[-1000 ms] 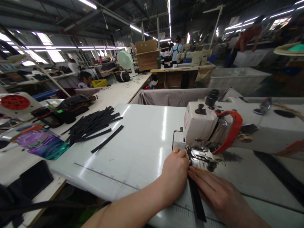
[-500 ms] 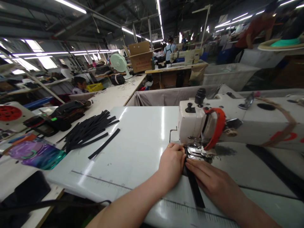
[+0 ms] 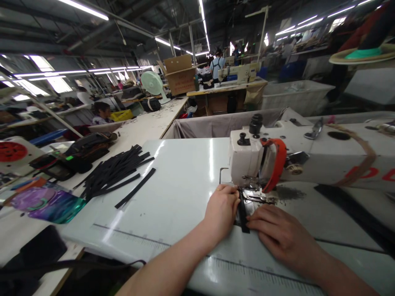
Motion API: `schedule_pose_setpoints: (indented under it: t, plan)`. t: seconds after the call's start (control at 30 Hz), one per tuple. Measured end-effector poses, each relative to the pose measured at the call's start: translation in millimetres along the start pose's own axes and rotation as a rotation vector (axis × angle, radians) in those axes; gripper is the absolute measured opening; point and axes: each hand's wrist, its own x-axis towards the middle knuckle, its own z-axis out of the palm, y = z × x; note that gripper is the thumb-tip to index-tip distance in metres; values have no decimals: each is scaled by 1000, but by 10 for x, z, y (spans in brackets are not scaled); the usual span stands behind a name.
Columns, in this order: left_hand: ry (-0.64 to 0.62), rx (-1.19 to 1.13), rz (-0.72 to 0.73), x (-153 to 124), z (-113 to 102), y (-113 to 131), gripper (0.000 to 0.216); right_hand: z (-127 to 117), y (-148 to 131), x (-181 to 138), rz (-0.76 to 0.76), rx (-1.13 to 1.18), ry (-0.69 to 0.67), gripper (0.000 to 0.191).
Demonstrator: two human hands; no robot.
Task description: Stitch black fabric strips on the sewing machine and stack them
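A white sewing machine [image 3: 308, 158] with a red-orange guard stands on a glossy white table [image 3: 182, 181]. A short end of a black strap [image 3: 242, 216] lies at the machine's presser foot. My left hand [image 3: 221, 211], with a ring on one finger, curls against the strap's left side, fingers pressed together on it. My right hand [image 3: 279, 236] lies flat on the table just right of the strap, fingers stretched toward it and touching it.
A pile of black straps [image 3: 114, 168] lies at the table's left. Bags, a phone and a shiny purple pouch [image 3: 46, 201] sit further left. A grey cloth bin [image 3: 222, 123] stands behind the table. Other people work at distant benches.
The black strap has fed into the machine and now shows much shorter in front of the foot. Both hands have followed it forward. The view has shifted a little to the right.
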Motion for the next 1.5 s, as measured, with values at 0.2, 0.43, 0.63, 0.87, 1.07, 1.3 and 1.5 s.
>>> schedule_pose_setpoints:
  t: [0.2, 0.43, 0.63, 0.87, 1.07, 1.3, 1.5]
  plan:
    - [-29, 9, -11, 13, -11, 27, 21, 55, 71, 15, 44, -127, 12, 30]
    - [-34, 23, 9, 10, -40, 51, 27, 120, 132, 47, 71, -302, 5, 32]
    - [-35, 30, 7, 10, -30, 62, 25, 126, 107, 72, 52, -368, 25, 32]
    - [-5, 59, -7, 19, 62, 33, 21, 164, 132, 33, 50, -379, 37, 34]
    - [8, 119, 9, 39, 112, 28, 24, 175, 132, 20, 53, -419, 28, 35]
    - [-12, 152, -10, 79, 137, 14, 28, 168, 144, 31, 29, -432, 19, 35]
    - [-21, 111, 25, 23, 88, 37, 26, 162, 147, 21, 27, -421, 10, 33]
